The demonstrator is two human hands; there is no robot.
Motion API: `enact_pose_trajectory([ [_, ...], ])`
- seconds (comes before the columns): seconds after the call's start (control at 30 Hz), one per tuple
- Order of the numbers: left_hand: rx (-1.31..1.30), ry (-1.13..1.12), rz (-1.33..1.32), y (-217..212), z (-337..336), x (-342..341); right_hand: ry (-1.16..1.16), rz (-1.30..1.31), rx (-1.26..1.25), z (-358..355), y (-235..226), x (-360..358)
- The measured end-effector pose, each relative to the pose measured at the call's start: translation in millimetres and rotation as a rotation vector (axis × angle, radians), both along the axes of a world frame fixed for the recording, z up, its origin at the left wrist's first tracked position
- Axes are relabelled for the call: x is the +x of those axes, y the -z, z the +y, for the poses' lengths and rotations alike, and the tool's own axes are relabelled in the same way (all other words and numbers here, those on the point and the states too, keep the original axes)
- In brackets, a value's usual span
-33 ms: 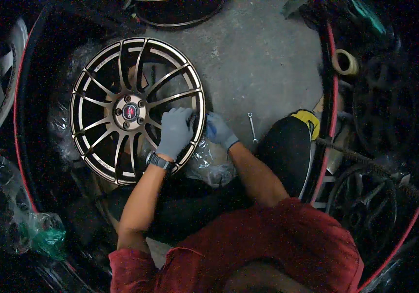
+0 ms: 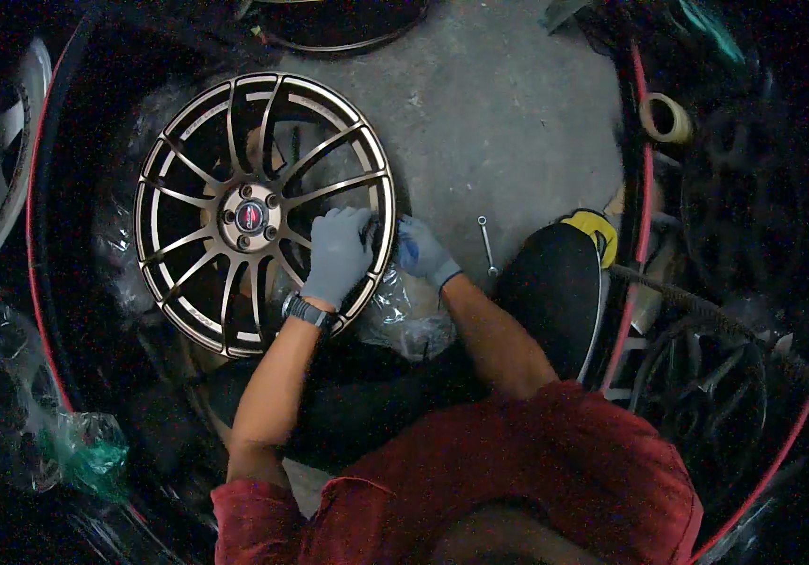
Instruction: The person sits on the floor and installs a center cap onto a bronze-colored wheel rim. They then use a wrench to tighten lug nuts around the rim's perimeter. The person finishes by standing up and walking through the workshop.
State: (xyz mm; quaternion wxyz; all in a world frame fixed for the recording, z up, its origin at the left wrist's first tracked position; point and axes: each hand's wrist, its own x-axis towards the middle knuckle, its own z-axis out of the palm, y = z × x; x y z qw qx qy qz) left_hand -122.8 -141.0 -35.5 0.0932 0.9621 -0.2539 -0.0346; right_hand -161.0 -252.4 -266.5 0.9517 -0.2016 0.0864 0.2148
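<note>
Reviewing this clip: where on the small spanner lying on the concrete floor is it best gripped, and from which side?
Grip the spanner at mid-shank, coming straight down from above with fingers either side. It lies flat and apart from other things on the concrete floor, and its thin shank runs away from the person, so the long edges are probably the easiest to pinch.

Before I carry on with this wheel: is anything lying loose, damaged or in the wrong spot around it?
One thing stands out: a small spanner lies loose on the bare concrete floor, just right of the right hand. Crumpled clear plastic wrap sits bunched under the bronze alloy wheel, where the left hand rests. No damage to the wheel shows.
</note>
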Motion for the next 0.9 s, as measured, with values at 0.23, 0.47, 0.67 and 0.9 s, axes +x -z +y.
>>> enact_pose_trajectory([
  [0.23,0.028,-0.039,0.067,-3.2,-1.5,0.2,-0.035,0.191,0.33,-17.7,-51.6,3.2],
  [0.47,0.0,-0.024,0.033,1.6,0.3,0.6,-0.025,0.18,0.103,-16.8,-36.1,6.2],
  [0.67,0.011,-0.003,-0.006,3.9,2.7,0.5,-0.061,0.144,-0.313,-20.6,-23.7,1.4],
  [0.9,0.021,-0.013,0.008,2.5,1.4,0.8,-0.031,0.199,0.239,-14.3,-34.2,0.9],
])
